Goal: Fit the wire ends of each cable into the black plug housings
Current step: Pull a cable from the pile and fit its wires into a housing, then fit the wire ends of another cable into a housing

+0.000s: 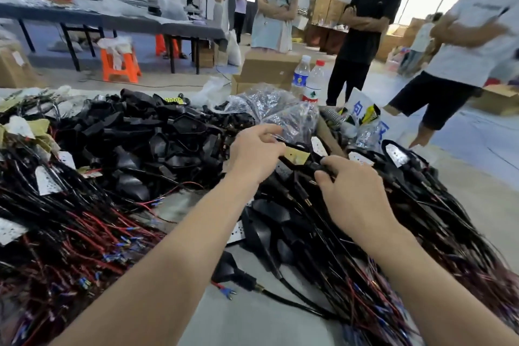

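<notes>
Head view: thin black cable (311, 166) with yellow paper tag (296, 155) sits centre, atop the right pile, pinched by left hand (257, 153) and right hand (351, 194). Tangled red-and-black wires (421, 233) around it may snag and drag along if lifted.

Housing heap (157, 143): glossy black angular shells, piled loosely in a jumble.
Left cables (70, 233): black leads, red wire ends with blue terminals, fanned out front-left of the housing heap.
Right cables (421, 219): dense black bundle right of the heap, housings among them.
Held cable (310, 167): black, just right of the heap, pinched by left hand (257, 153) and right hand (354, 191).
</notes>
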`<state>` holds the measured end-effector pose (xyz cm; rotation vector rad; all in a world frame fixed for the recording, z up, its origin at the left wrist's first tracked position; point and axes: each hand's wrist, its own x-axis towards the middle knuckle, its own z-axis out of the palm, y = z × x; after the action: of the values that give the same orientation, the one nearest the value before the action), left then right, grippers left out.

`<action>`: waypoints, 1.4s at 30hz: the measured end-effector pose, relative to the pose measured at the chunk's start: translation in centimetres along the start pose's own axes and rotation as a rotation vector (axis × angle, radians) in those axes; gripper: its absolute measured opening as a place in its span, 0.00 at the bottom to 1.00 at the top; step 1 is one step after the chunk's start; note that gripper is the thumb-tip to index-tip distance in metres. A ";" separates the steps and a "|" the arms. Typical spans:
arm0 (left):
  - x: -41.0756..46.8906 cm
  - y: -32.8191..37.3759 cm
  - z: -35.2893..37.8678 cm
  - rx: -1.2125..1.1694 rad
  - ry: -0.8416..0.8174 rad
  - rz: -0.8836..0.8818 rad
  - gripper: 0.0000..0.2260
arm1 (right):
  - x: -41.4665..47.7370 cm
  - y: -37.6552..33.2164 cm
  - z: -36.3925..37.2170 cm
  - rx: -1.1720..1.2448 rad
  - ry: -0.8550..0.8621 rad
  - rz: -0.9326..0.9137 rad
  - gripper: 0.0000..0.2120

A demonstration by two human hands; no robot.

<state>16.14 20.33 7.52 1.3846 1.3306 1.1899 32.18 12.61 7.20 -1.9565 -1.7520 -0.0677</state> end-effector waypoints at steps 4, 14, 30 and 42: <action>-0.5 -1.0 0.9 0.204 -0.127 0.188 0.23 | 0.1 2.0 2.3 0.074 0.034 0.062 0.12; -2.5 -3.3 -5.1 0.572 0.384 0.435 0.16 | 0.7 -8.5 6.3 0.389 0.122 -0.320 0.16; -3.7 -12.4 -23.0 1.214 0.499 -0.118 0.32 | 2.5 -24.3 19.2 0.500 -0.385 -0.341 0.20; -3.4 -12.4 -22.4 1.200 0.552 0.035 0.24 | 6.1 -24.8 17.0 0.370 -0.404 -0.378 0.04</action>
<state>-8.10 17.00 -0.78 1.9092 2.6710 0.7753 4.87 25.91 2.90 -1.4240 -2.1857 0.5188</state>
